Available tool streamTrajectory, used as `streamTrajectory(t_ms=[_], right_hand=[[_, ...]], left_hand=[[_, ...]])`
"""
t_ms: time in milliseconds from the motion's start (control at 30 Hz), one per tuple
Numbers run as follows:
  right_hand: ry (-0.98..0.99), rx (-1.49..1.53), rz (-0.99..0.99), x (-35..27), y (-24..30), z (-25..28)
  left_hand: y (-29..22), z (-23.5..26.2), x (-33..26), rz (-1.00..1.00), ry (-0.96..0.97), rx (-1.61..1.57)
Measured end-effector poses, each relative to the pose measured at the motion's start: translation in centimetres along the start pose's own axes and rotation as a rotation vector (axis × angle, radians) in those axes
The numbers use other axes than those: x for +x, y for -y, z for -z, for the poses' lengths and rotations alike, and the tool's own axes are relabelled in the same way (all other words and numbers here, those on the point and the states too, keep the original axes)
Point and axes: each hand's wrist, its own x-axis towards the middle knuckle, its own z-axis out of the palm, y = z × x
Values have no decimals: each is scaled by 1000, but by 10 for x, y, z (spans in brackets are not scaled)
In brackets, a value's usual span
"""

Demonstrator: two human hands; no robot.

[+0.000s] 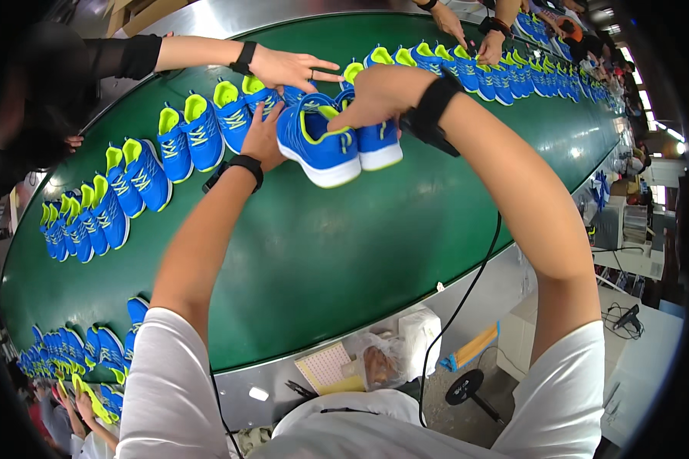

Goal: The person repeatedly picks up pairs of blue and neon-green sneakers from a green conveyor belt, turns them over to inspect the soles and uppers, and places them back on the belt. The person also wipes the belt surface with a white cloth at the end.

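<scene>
Over the green conveyor belt (pixel 344 252), a pair of blue sneakers (pixel 325 157) with lime linings and white soles is lifted and tilted, heels toward me. My right hand (pixel 379 96) is closed on the pair from above, its thumb at the collar of the left shoe. Close against that shoe's left side is my left hand (pixel 262 141), fingers apart and pointing away; its contact with the shoe is partly hidden. Just beyond, another person's hand (pixel 287 69) reaches in from the left with fingers stretched over the row of sneakers (pixel 203 130).
Matching sneakers (pixel 505 80) line the belt's far side, with another person's hands (pixel 490 46) among them. More sneakers (pixel 107 348) stand at the near left. By the near edge are a plastic bag (pixel 383 359), a dotted sheet (pixel 329 367) and a hanging black cable (pixel 467 298).
</scene>
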Motion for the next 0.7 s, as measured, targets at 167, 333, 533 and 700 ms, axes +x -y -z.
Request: streamTrajectory(t_ms=[167, 333, 533, 700], right_hand=[[-199, -61, 99, -17, 0, 2], [-323, 40, 156, -36, 0, 2], [-393, -11, 154, -29, 2, 2], [-418, -58, 234, -16, -22, 2]], left_hand=[[39, -94, 25, 43, -305, -215], [32, -63, 18, 95, -504, -636], [31, -20, 6, 84, -500, -111], [48, -13, -2, 82, -133, 67]])
